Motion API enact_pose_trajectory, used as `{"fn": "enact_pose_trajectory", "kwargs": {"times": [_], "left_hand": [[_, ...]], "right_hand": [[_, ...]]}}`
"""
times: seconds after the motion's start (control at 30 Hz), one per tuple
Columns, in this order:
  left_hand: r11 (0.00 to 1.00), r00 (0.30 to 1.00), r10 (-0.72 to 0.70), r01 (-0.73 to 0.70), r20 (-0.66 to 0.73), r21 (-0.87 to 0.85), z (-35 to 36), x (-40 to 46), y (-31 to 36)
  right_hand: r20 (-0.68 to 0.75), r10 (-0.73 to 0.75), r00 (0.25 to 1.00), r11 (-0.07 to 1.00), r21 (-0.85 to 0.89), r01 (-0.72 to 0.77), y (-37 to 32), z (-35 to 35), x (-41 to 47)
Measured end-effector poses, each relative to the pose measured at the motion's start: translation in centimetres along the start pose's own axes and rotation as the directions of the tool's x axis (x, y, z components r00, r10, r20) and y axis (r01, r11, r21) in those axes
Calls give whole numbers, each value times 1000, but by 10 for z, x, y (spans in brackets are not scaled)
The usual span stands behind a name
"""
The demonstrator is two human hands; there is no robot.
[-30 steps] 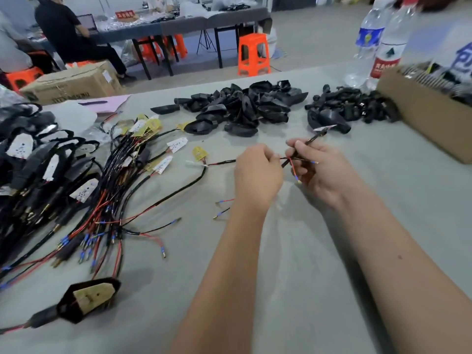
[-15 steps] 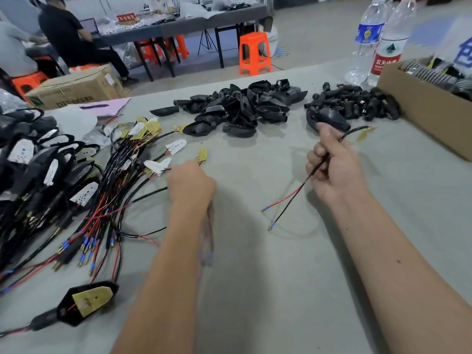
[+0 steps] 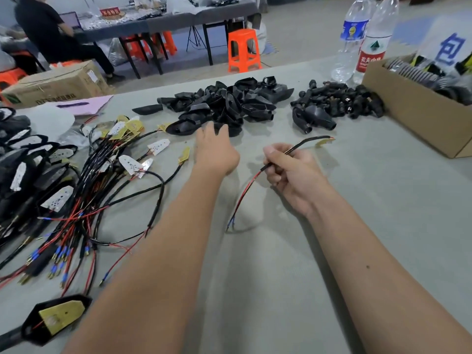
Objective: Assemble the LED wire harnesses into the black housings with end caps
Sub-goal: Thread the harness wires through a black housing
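Note:
My right hand [image 3: 291, 172] grips one LED wire harness [image 3: 296, 148]: a black sheathed cable with a small yellow LED board at its far end and red and black leads with blue tips trailing onto the table. My left hand [image 3: 215, 149] stretches forward with straight fingers, its fingertips at the near edge of the pile of black housings [image 3: 229, 103]. A smaller heap of black end caps [image 3: 339, 100] lies to the right of that pile. A tangle of loose harnesses [image 3: 84, 190] covers the table's left side.
Finished black assemblies [image 3: 23, 164] are stacked at the far left, and one more [image 3: 56, 320] lies at the near left. A cardboard box [image 3: 413, 111] of parts stands at the right, two water bottles [image 3: 367, 39] behind it. A person sits at a far table.
My left hand left the harness tangle and reached forward to the housing pile. My right hand stayed in place, holding the same harness.

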State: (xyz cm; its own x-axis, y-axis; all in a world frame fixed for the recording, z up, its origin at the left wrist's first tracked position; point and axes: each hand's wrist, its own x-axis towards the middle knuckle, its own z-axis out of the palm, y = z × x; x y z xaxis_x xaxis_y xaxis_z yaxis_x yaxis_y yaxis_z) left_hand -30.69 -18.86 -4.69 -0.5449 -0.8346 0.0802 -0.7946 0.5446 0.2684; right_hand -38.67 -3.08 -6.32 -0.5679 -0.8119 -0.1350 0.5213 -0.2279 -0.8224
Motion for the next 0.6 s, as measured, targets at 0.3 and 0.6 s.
{"fn": "enact_pose_trajectory", "kwargs": {"times": [0.3, 0.6], "left_hand": [[991, 989, 115, -108, -94, 76, 5, 10, -3], [978, 972, 208, -209, 106, -10, -17, -15, 10]], "right_hand": [[53, 9, 999, 1000, 21, -10, -4, -1, 1], [-61, -109, 992, 994, -3, 109, -3, -3, -2]]}}
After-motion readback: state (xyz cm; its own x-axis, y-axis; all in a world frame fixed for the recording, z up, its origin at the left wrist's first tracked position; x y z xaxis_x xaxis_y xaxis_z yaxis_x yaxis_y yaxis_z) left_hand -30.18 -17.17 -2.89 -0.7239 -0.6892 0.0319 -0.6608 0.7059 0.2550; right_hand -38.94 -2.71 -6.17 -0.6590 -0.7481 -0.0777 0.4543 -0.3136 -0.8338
